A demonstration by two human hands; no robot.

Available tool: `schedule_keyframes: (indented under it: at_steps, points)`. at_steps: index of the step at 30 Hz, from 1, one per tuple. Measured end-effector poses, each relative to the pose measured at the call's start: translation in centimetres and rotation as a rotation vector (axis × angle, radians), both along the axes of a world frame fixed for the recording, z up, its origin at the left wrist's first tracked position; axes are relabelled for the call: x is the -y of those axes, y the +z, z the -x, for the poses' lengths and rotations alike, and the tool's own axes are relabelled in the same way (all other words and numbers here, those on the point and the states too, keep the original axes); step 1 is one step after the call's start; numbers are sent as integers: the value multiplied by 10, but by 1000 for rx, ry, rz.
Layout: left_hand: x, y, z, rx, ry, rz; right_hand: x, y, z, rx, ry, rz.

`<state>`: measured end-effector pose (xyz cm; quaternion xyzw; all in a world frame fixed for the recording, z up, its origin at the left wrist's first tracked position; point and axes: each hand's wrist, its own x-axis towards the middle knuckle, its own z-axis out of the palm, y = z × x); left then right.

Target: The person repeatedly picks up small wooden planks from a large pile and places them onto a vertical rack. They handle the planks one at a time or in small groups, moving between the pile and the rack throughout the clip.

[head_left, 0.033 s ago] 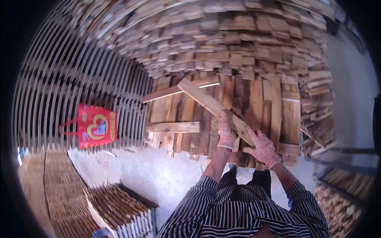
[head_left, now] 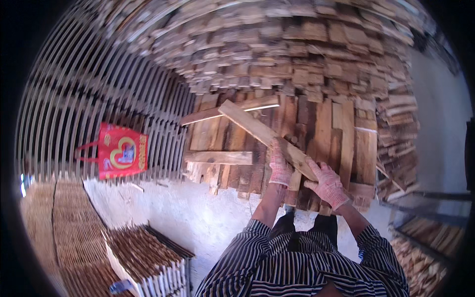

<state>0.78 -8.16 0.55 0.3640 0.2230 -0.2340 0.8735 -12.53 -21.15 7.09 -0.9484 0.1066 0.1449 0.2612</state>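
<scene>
A long pale wooden board [head_left: 255, 129] slants from the far left to the near right in front of me, over a bed of planks. My left hand [head_left: 280, 166], in a pink-and-white knitted glove, grips it near its middle from the left side. At its near end, my right hand [head_left: 327, 185], gloved the same way, closes on the board with its fingers over the top. Beneath lies a layer of side-by-side wooden planks [head_left: 320, 123], some brown, some darker. Two loose boards rest on this layer: a slanted one [head_left: 200, 117] and a short pale one [head_left: 220, 157].
A high wall of stacked boards [head_left: 237, 54] rises at the far side. Slatted racks [head_left: 64, 109] stand at left, with a red bag [head_left: 122, 151] against them. Stacked strips [head_left: 143, 252] sit at lower left. More boards [head_left: 425, 237] lie at lower right by a dark metal frame.
The view has shifted slightly, so the planks and bag sit a little differently in it. Both hands keep their hold on the board.
</scene>
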Motion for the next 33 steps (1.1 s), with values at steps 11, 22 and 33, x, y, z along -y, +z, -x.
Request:
schedule_keyframes:
  at_steps: [11,22,33]
  points:
    - [-176,-10,-55,431,369,-1421,-69,-57,-310,541,527,140]
    - [-269,-92,-54,431,188,-1678,-132,-112,-406,305,461,369]
    - [-256,-107,-56,289,174,-1958,-89,-122,-342,571,146,140]
